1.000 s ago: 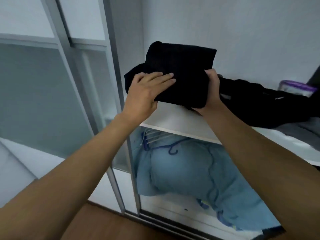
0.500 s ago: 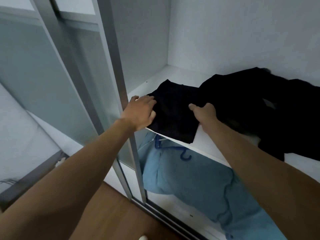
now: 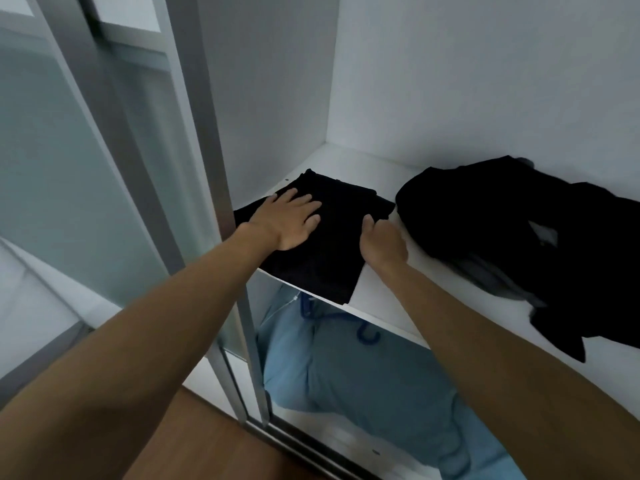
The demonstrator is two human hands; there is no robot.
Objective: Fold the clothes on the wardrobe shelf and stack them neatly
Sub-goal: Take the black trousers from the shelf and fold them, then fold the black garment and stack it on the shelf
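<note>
Black garment parted from pile | left hand flat atop | right hand grip unclear

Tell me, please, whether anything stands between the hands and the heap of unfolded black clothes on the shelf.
Nothing visible does. The left hand lies flat on the folded black garment, the right hand pinches its right edge, and only a bare strip of white shelf separates them from the heap.

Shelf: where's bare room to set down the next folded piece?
Free: back-left corner of the shelf, between folded black garment and back wall; front strip before the black heap. Gap between garment and heap is narrow. Right side crowded.
</note>
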